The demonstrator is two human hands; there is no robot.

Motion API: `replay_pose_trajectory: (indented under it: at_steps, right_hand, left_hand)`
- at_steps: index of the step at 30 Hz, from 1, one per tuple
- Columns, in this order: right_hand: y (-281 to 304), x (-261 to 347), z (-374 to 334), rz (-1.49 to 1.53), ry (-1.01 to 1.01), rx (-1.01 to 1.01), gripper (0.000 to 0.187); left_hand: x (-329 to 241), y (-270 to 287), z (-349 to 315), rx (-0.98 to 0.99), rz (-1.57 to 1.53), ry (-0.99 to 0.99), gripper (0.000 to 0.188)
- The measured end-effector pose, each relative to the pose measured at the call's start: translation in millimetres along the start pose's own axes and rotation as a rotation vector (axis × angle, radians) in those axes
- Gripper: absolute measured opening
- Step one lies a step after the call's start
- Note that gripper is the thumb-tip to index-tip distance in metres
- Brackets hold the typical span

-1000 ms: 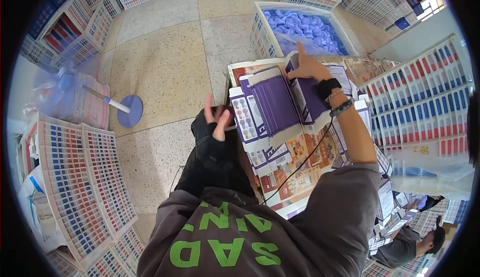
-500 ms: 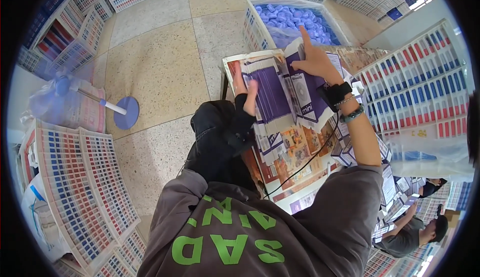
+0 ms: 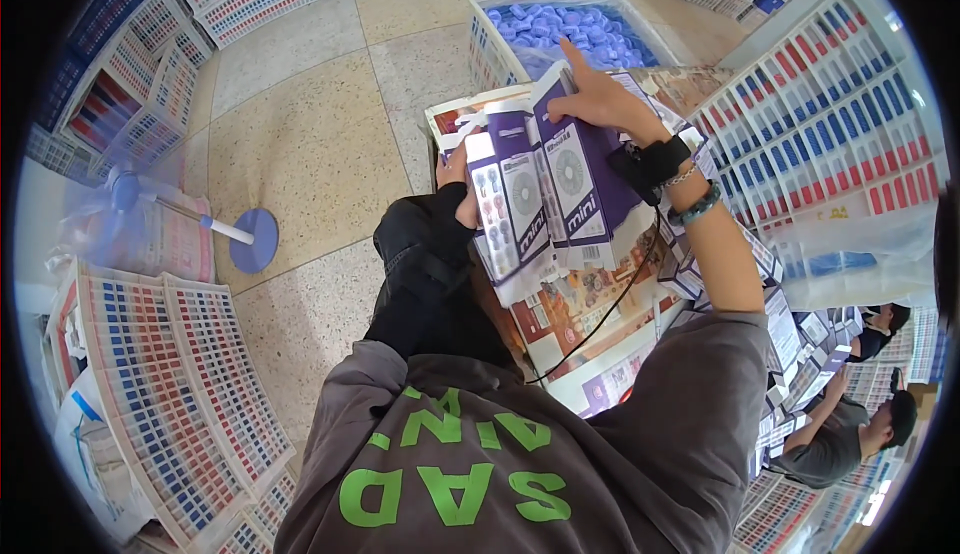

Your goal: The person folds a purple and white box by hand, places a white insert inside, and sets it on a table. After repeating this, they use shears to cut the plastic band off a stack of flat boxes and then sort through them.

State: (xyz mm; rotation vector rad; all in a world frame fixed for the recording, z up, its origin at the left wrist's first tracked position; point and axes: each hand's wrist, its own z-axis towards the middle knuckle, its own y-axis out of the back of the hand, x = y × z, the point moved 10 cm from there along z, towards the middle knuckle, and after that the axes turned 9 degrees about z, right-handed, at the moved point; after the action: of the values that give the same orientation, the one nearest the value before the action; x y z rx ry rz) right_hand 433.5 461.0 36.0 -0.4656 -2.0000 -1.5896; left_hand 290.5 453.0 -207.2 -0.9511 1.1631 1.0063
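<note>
My left hand [image 3: 456,172] grips the left edge of a stack of flattened white and purple fan boxes [image 3: 521,194]. Beside that stack stands another purple and white fan box [image 3: 575,182], tilted, its printed front toward me. My right hand [image 3: 603,101] is at its upper end, with the thumb on the front and the index finger stretched out past the top edge; the other fingers are largely hidden. A black band and bracelets circle my right wrist.
The worktable [image 3: 545,319] has a patterned cover and a black cable [image 3: 612,304] across it. Behind it stands a crate [image 3: 497,51] of purple-blue parts. Crates of red and blue pieces [image 3: 830,119] rise at right, near co-workers [image 3: 850,439]. A purple fan [image 3: 254,240] stands left.
The flattened boxes at my left hand have swung up, so their printed fan sides now show beside the other box. Both hands have shifted slightly left in view.
</note>
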Motion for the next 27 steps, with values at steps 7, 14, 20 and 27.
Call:
replay_pose_trajectory:
  at_steps: [7, 14, 20, 27]
  right_hand:
    - [9.2, -48.3, -22.4, 0.310, -0.075, -0.101, 0.104]
    - [15.0, -52.5, -22.0, 0.393, -0.160, 0.041, 0.102]
    - [23.3, -54.5, -39.0, 0.541, 0.033, 0.055, 0.099]
    - [38.0, -65.4, -48.0, 0.533, 0.089, -0.010, 0.100]
  left_hand:
    - [-140.1, -3.7, -69.1, -0.137, -0.600, -0.164, 0.065]
    - [-139.4, -15.3, -68.4, -0.137, 0.235, -0.152, 0.069]
    - [-191.9, 13.9, -16.8, -0.134, -0.123, -0.339, 0.059]
    - [-185.3, -27.5, 98.7, 0.123, 0.203, -0.311, 0.037]
